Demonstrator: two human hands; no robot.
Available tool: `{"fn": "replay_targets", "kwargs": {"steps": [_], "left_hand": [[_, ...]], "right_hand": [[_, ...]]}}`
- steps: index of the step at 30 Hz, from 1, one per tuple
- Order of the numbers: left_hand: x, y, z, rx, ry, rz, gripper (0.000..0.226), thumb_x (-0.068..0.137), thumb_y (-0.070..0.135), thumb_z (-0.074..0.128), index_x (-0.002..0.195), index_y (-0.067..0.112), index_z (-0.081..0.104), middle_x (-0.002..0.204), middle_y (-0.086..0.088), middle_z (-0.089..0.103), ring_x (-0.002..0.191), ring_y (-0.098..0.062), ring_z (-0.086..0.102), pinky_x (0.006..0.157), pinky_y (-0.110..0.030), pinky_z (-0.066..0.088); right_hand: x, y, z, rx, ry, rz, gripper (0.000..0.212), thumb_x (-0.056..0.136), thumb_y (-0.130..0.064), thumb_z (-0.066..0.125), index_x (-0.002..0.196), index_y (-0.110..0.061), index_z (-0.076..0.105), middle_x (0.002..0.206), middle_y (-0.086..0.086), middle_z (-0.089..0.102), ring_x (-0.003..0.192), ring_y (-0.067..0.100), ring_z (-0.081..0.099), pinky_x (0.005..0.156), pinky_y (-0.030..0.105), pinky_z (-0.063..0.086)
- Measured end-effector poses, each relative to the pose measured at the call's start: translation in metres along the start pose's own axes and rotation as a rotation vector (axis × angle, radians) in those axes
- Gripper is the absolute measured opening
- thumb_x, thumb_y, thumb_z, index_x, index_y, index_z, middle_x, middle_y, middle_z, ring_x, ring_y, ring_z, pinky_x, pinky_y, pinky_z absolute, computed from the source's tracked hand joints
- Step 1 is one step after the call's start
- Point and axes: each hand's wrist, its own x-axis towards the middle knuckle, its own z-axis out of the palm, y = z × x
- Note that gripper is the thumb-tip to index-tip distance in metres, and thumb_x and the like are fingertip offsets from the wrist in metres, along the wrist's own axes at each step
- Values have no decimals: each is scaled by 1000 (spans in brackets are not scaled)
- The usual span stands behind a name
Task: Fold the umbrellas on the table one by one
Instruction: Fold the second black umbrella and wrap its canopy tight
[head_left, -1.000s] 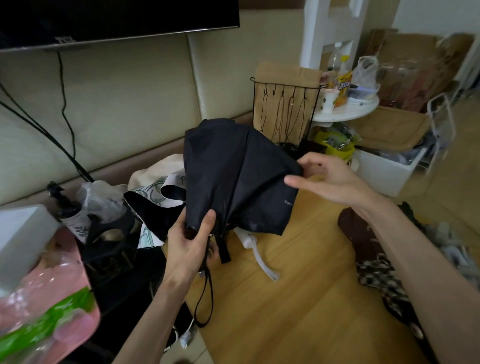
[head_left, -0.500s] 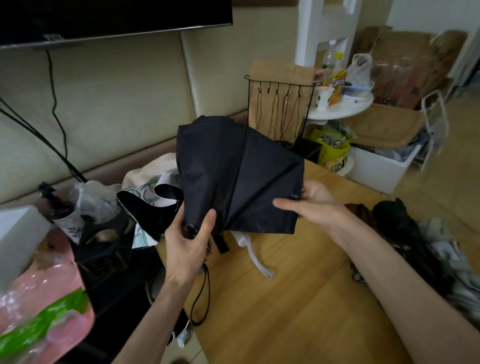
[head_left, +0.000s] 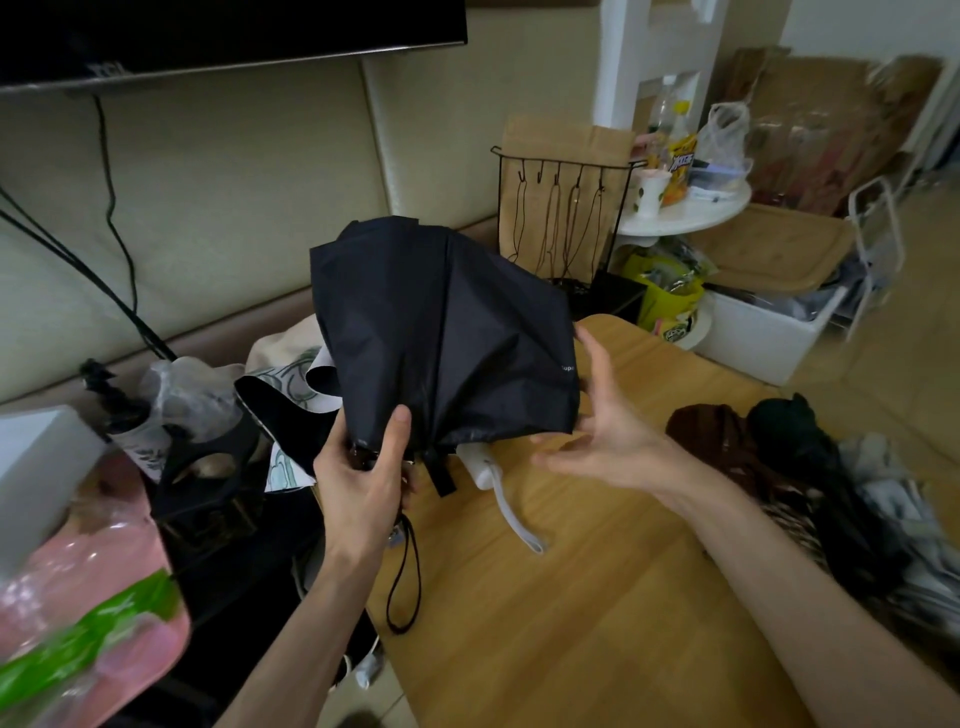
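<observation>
A black umbrella (head_left: 441, 332), collapsed with its canopy loose and billowing, is held upright over the wooden table (head_left: 597, 597). My left hand (head_left: 363, 483) grips it at the handle end, thumb on the fabric, and a black wrist loop hangs below. My right hand (head_left: 608, 426) is at the canopy's lower right corner with fingers spread; whether it touches the fabric is unclear. Behind the black one lies a second umbrella (head_left: 291, 384), white patterned with a dark underside, and its white handle (head_left: 483, 467) and strap rest on the table.
Dark and patterned clothes (head_left: 779, 467) are piled at the table's right edge. Left of the table are a pink and green bag (head_left: 88, 613), a white box (head_left: 41, 467) and a pump bottle (head_left: 119, 410). A black wire rack (head_left: 561, 218) and a round white shelf (head_left: 691, 208) stand behind.
My right hand has let go of the canopy's right edge, dropped lower and spread its fingers. The canopy has sagged down on that side. My left hand keeps its grip.
</observation>
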Motion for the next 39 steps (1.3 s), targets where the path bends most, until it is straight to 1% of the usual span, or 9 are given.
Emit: {"fn": "replay_targets", "kwargs": {"steps": [2, 6, 11, 15, 21, 27, 34, 37, 39], "left_hand": [[1, 0, 1, -6, 19, -11, 29, 98, 36, 71, 94, 11, 57, 57, -10, 51, 42, -22, 51, 38, -29, 41], [1, 0, 0, -13, 36, -18, 29, 98, 36, 71, 93, 11, 56, 59, -14, 52, 42, -20, 52, 39, -28, 42], [1, -1, 0, -11, 35, -17, 31, 97, 38, 71, 97, 10, 58, 61, -15, 54, 43, -20, 53, 39, -29, 42], [2, -2, 0, -10, 41, -6, 30, 98, 36, 71, 97, 9, 57, 59, -13, 54, 43, -21, 53, 39, -29, 43], [2, -2, 0, 5, 43, -4, 27, 97, 37, 72, 95, 14, 58, 62, -13, 55, 45, -21, 55, 40, -30, 44], [1, -2, 1, -3, 43, -10, 28, 97, 37, 72, 97, 12, 59, 63, -11, 55, 47, -22, 56, 42, -31, 46], [4, -1, 0, -21, 95, -35, 27, 99, 37, 71, 92, 15, 57, 63, -11, 54, 47, -22, 55, 40, -29, 43], [5, 0, -1, -32, 111, -43, 29, 100, 34, 71, 90, 13, 55, 63, -10, 53, 45, -20, 53, 39, -28, 42], [4, 0, 0, -26, 100, -35, 28, 99, 34, 71, 90, 12, 56, 61, -5, 52, 46, -19, 53, 40, -28, 43]], "right_hand": [[4, 8, 11, -177, 124, -112, 127, 79, -1, 89, 159, -49, 2, 153, -4, 45, 104, 17, 74, 81, 29, 63], [5, 21, 24, -428, 520, -338, 88, 78, -13, 90, 146, -29, 38, 143, 3, 46, 103, 24, 69, 71, 35, 63], [1, 24, 21, -611, 525, -548, 41, 84, -34, 86, 117, -18, 67, 129, 0, 44, 85, -1, 56, 61, 24, 57], [6, 27, 14, -521, 474, -502, 41, 87, -45, 79, 120, -21, 72, 124, -6, 56, 85, 4, 63, 61, 26, 57], [5, 27, 14, -358, 429, -457, 38, 90, -8, 82, 125, -17, 72, 116, -10, 67, 83, 10, 67, 64, 27, 58], [5, 22, 22, -215, 530, -392, 25, 92, -6, 77, 114, -17, 75, 100, -5, 75, 77, 14, 74, 64, 35, 60], [2, 13, 16, 228, 558, -236, 25, 87, 2, 80, 104, -17, 82, 122, -11, 71, 107, 10, 73, 87, 25, 60], [-5, 10, 8, 205, 521, -221, 28, 86, 11, 76, 106, -7, 81, 127, 0, 70, 109, 4, 71, 90, 19, 58], [-6, 8, 6, 145, 427, -174, 45, 86, 14, 72, 115, -20, 78, 131, -5, 70, 117, 5, 68, 96, 23, 58]]}}
